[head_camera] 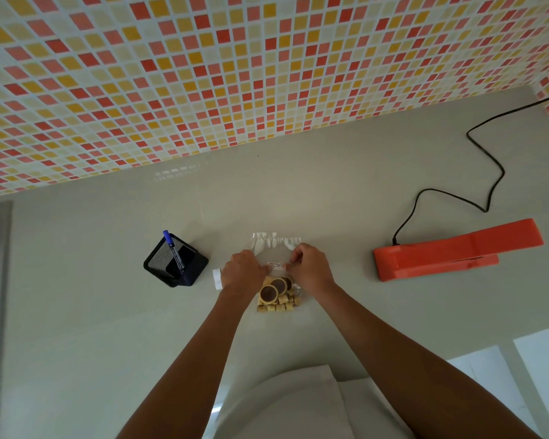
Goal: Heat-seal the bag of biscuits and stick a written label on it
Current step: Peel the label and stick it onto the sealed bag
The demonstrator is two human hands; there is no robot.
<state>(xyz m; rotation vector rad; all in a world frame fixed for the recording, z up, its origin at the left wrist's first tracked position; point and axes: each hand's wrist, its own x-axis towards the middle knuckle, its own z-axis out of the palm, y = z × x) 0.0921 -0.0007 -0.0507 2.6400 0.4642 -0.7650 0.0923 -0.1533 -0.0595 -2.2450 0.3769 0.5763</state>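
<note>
– Plastic bag of biscuits flat on worktop, mouth toward tiled wall. Label?
– White label lies crosswise on it, between hands. Right hand fingers pinch its end; left hand curled at the other, grip unseen. Both equally near.

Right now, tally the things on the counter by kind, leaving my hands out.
Heat sealer: 1
Power cord: 1
Mesh pen holder: 1
Blue marker: 1
Bag of biscuits: 1
Label: 1
White paper strip: 1
Total: 7
</note>
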